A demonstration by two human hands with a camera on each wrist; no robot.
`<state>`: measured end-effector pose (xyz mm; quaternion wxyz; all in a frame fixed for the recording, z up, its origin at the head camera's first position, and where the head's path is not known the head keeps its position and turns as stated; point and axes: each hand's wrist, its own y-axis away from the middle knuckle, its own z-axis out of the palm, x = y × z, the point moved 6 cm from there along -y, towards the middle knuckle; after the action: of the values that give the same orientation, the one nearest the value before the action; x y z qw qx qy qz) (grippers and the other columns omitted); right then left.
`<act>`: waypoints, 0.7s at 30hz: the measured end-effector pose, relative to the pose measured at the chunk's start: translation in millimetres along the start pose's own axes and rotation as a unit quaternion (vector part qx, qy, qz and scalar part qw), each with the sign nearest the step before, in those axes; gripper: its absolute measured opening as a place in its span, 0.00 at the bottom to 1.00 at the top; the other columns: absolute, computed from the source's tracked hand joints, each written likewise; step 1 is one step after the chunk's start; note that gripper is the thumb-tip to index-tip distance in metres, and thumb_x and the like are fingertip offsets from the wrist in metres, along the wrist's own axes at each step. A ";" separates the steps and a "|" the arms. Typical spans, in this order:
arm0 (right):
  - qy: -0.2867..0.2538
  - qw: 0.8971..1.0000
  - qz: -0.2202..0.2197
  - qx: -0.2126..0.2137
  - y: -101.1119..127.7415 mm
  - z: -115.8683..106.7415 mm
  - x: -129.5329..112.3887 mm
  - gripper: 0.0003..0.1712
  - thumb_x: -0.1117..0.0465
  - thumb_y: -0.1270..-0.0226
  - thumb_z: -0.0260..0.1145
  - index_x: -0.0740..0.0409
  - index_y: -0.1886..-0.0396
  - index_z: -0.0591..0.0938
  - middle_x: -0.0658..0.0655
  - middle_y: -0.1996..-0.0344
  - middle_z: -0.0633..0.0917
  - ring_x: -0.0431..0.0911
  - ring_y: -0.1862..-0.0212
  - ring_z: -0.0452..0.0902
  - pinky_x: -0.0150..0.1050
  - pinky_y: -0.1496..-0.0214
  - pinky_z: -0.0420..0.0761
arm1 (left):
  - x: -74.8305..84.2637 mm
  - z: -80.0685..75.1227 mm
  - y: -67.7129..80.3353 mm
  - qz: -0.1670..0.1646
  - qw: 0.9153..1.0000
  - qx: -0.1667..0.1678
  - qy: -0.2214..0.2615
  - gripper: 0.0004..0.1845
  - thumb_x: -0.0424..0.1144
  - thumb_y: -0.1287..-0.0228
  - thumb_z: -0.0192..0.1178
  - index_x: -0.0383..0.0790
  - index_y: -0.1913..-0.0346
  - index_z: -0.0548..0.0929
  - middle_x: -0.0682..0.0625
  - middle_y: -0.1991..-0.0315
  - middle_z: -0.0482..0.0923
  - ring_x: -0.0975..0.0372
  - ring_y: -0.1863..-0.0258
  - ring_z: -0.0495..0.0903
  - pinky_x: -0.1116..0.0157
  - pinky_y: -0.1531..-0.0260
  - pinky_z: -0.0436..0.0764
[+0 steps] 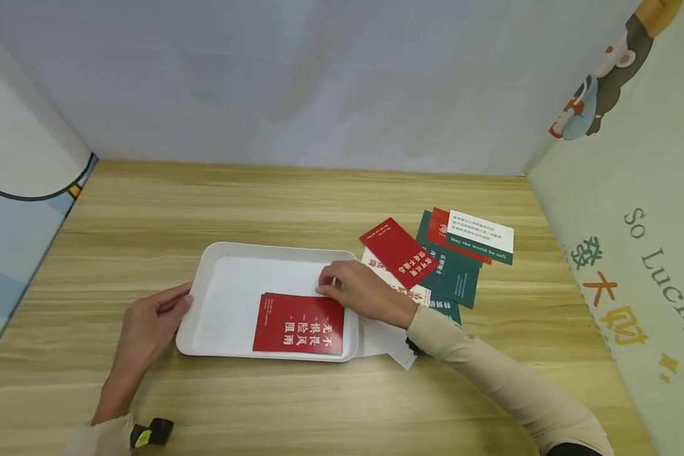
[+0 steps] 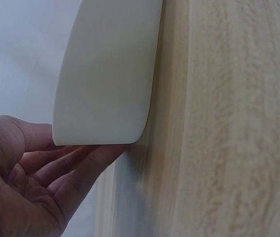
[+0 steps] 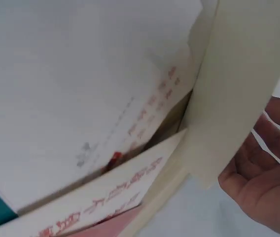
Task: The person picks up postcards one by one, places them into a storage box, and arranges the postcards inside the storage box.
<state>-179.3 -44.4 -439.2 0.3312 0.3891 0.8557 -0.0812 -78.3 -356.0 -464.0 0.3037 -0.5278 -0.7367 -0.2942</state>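
The right hand (image 1: 365, 290) rests its fingertips on the top right corner of the red card (image 1: 299, 324), fingers loosely bent, pinching nothing that I can see. The card lies flat in the white tray (image 1: 222, 278), at its front right corner. The left hand (image 1: 148, 326), fingers relaxed, steadies the tray's left rim. This looks like placing; next, another card from the loose pile (image 1: 444, 259) right of the tray.

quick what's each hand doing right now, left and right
Left hand: open, fingers straight against the left rim of the tray.
Right hand: over the tray's right rim by the red card; grip cannot be told.
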 end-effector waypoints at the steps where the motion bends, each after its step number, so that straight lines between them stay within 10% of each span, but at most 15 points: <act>1: 0.003 1.000 -0.002 0.010 0.8 -4.4 -0.2 0.10 0.58 0.27 0.72 0.57 0.51 0.89 0.51 0.59 0.89 0.43 0.59 0.81 0.32 0.57 0.83 | -0.3 0.0 -0.4 -0.001 1.000 0.001 -0.002 0.21 0.41 0.20 0.58 0.30 0.34 0.82 0.31 0.42 0.83 0.47 0.45 0.84 0.86 0.67 0.73; 10: -0.023 0.995 -0.016 0.091 12.7 -47.1 12.4 0.13 0.61 0.29 0.73 0.61 0.49 0.87 0.55 0.57 0.88 0.46 0.57 0.81 0.35 0.56 0.84 | -4.0 2.2 -1.4 -0.010 1.000 0.003 -0.007 0.21 0.41 0.21 0.59 0.31 0.35 0.82 0.30 0.42 0.83 0.53 0.47 0.86 0.86 0.68 0.73; 16: -0.004 0.993 0.009 0.119 20.8 -63.5 27.3 0.19 0.59 0.31 0.75 0.64 0.45 0.85 0.58 0.55 0.88 0.49 0.56 0.82 0.39 0.55 0.84 | -4.8 2.2 -1.8 -0.007 1.000 0.005 0.002 0.21 0.41 0.21 0.60 0.31 0.35 0.82 0.30 0.42 0.82 0.88 0.62 0.74 0.86 0.68 0.73; 21: 0.010 0.991 0.044 0.126 27.3 -75.9 40.3 0.23 0.57 0.31 0.75 0.64 0.42 0.83 0.60 0.52 0.88 0.52 0.52 0.82 0.44 0.52 0.85 | -3.8 2.5 -1.8 -0.002 1.000 0.008 0.007 0.21 0.40 0.22 0.60 0.30 0.35 0.82 0.30 0.43 0.83 0.94 0.65 0.67 0.86 0.68 0.73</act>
<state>-217.2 29.0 -403.1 0.2745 0.4659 0.8238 -0.1703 -79.3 -356.9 -468.7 0.3122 -0.5219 -0.7378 -0.2930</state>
